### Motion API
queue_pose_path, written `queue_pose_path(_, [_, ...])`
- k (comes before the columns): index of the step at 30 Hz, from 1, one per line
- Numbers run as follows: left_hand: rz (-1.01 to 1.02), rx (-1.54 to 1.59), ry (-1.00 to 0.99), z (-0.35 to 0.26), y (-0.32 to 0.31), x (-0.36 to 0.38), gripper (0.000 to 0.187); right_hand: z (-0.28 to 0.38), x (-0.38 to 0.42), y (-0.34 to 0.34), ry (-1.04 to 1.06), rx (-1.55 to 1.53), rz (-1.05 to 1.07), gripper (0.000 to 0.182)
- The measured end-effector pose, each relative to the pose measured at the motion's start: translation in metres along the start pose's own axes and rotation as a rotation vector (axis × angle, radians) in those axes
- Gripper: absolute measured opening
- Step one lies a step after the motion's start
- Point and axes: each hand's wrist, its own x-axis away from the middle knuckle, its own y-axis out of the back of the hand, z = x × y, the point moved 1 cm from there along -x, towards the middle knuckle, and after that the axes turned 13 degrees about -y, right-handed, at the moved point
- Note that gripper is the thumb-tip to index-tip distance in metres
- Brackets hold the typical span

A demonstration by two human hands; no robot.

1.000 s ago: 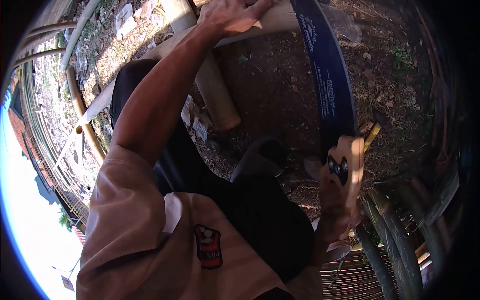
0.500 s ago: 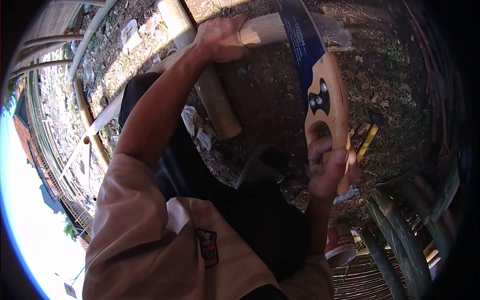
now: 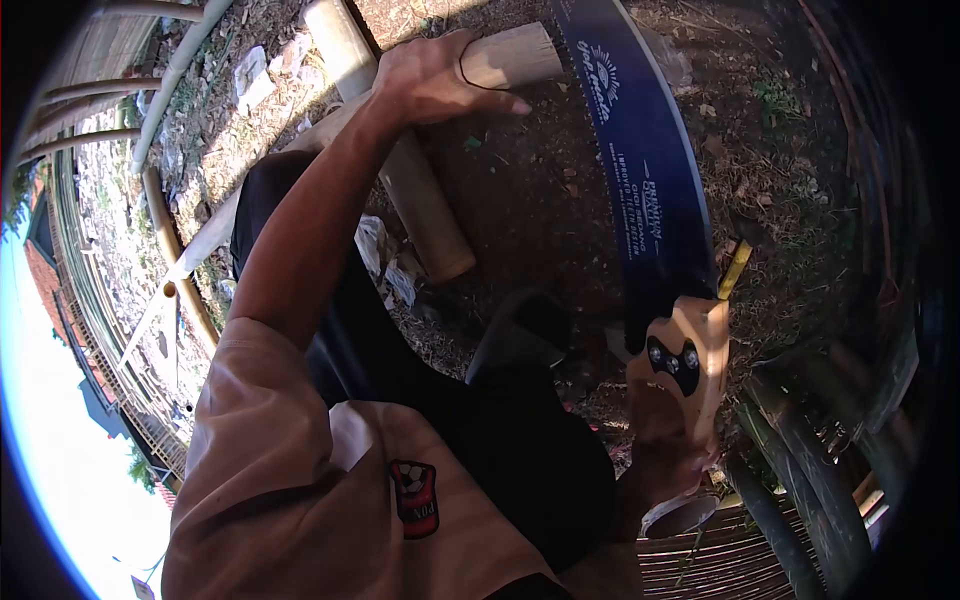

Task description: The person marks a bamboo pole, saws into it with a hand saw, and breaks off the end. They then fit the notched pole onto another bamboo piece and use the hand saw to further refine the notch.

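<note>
- Left hand (image 3: 440,75) pressed palm-down on bamboo pole (image 3: 500,58), fingers spread over its top, thumb side toward the cut end; steadying rather than a full wrap.
- Right hand (image 3: 668,440) closed around wooden handle (image 3: 688,365) of hand saw (image 3: 640,180); fingers mostly hidden behind the grip.
- Blue blade running from handle, low right, up and away to the pole's end at top centre; teeth meeting the pole just right of left hand.
- Pole's long axis roughly crosswise to blade; left hand nearer the pole, right hand well back along the saw.
- Second, thicker bamboo piece (image 3: 400,170) lying under the pole, angled toward the legs.
- Bare soil, dry litter around; stacked dark bamboo (image 3: 800,460) at lower right; yellow-handled object (image 3: 735,268) just beside saw handle, kind unclear.
</note>
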Motion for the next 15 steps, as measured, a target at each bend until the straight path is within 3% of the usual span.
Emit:
queue_pose_path(1, [-0.025,0.084,0.033,0.003,-0.002,0.001,0.082,0.003,0.002,0.005,0.019,-0.114,0.018,0.042])
queue_pose_path(4, [-0.049,0.243,0.109,0.005,-0.001,-0.007,0.099,0.008,0.005,-0.007,0.109,-0.052,-0.293,0.041])
queue_pose_path(5, [-0.033,0.325,0.159,0.005,0.001,-0.010,0.111,0.013,-0.006,-0.010,0.183,-0.223,-0.063,0.044])
queue_pose_path(8, [0.065,0.264,0.148,0.003,0.001,-0.016,0.099,0.050,-0.022,-0.031,0.228,-0.425,0.092,0.057])
queue_pose_path(10, [0.028,0.279,0.137,0.006,-0.006,-0.021,0.098,0.050,-0.027,-0.045,0.256,-0.506,0.130,0.060])
queue_pose_path(11, [0.043,0.256,0.152,0.007,-0.006,-0.023,0.096,0.052,-0.033,-0.040,0.243,-0.467,0.285,0.062])
queue_pose_path(15, [0.032,0.259,0.154,0.002,-0.005,-0.022,0.093,0.043,-0.023,-0.044,0.324,-0.449,0.255,0.062])
